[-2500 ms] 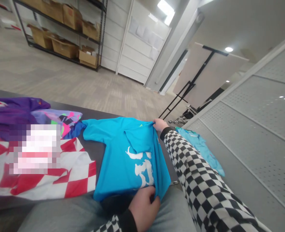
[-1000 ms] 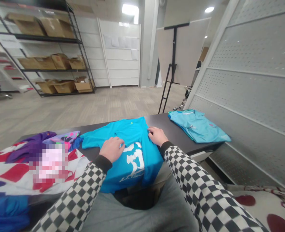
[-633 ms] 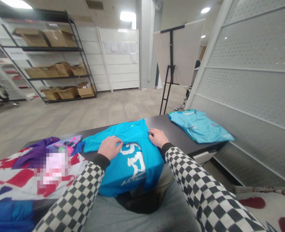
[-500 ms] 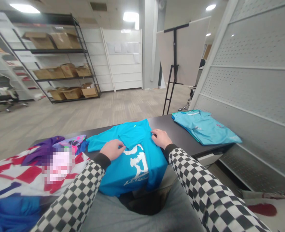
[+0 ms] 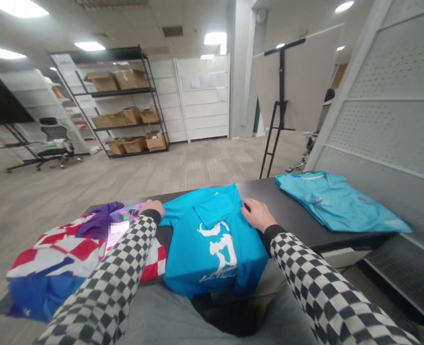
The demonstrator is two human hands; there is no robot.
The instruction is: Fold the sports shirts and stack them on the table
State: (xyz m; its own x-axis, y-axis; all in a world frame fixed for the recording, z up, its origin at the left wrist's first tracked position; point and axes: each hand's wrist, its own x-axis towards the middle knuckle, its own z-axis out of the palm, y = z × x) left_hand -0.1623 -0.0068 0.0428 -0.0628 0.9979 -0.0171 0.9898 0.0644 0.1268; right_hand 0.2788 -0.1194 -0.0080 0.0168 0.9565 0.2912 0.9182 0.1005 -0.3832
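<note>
A bright blue T-shirt point(image 5: 186, 239) with white lettering lies spread over the black table, its right part folded inward and its hem hanging over the near edge. At the end of the shirt's left sleeve, my left hand point(image 5: 152, 208) is closed with its fingers curled at the cloth; the fingertips are partly hidden. On the opposite side, my right hand point(image 5: 258, 215) pinches the folded edge of the same T-shirt near the shoulder. Both forearms wear black-and-white checkered sleeves.
A stack of folded light-blue shirts point(image 5: 341, 199) lies on the table point(image 5: 291, 225) at right. Heaped at left are a red-and-white checkered garment point(image 5: 64, 249), purple cloth point(image 5: 98, 223) and blue cloth point(image 5: 42, 292). A perforated panel point(image 5: 387, 110) stands at right, an easel point(image 5: 280, 115) beyond the table.
My left hand has moved left from the middle of the T-shirt to its left sleeve end. My right hand stays at the folded edge. The camera view has turned left.
</note>
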